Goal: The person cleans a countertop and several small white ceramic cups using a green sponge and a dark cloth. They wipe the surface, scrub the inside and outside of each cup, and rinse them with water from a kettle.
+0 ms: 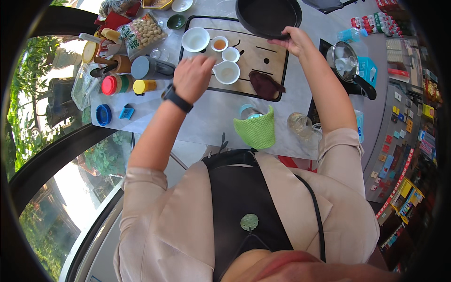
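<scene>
My right hand [294,41] grips the rim of a large dark round pan or tray [269,17] at the top centre. My left hand [193,75], with a watch on its wrist, is over the left edge of a tea tray [259,46]; its fingers are curled and what they may touch is hidden. Beside it, a white pouring bowl [227,73] stands on the tea tray. Next to that bowl are a small white cup [230,55], a white cup of amber tea [219,43] and a white bowl [195,39]. A dark maroon cloth [265,84] lies on the tray's near right corner.
Nearer me stand a container with a green mesh cloth [257,130] and a glass vessel [299,123]. At right is a lidded pot [342,61] with cups inside. Left are a grey jug [148,67], a red-lidded jar [112,85], a yellow-lidded container [143,86] and bagged peanuts [142,33].
</scene>
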Tool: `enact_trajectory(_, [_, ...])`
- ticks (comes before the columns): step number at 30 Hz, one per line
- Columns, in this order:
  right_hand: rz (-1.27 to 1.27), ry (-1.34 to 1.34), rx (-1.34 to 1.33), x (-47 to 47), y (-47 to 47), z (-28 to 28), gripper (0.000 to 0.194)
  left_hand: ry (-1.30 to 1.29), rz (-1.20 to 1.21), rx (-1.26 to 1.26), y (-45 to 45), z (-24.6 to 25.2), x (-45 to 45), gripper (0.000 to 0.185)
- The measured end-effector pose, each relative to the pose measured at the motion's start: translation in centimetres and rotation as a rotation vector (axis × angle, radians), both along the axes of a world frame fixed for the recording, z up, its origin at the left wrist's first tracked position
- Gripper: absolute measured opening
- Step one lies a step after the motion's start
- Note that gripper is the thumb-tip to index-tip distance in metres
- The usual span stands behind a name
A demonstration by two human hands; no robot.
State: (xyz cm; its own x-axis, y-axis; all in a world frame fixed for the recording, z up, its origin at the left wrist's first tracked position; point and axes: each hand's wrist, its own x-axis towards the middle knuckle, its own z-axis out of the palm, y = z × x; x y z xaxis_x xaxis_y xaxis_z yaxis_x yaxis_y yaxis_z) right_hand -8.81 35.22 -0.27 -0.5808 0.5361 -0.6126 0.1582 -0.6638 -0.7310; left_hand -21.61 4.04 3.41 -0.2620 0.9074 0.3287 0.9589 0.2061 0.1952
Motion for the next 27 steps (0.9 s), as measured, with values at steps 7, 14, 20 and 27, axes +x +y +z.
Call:
enact_trajectory(7, [-0.017,-0.08,-0.042,5.7,-1.5,1.3,0.026,0.192,-0.141,-0.554,9.7,-4.4,-5.6,0.039])
enact_trajectory(14, [-0.022,-0.128,0.038,9.0,-2.0,2.5,0.026,0.203,-0.266,-0.741,12.6,-7.5,-7.2,0.042])
enact_trajectory(20, [0.021,-0.141,0.105,10.4,-1.3,2.8,0.035,0.068,-0.387,-0.513,16.4,-8.0,-6.9,0.025])
enact_trajectory(27, [0.005,-0.194,0.22,11.4,-0.6,4.3,0.033,-0.996,0.068,-0.833,20.1,-7.7,-1.5,0.048])
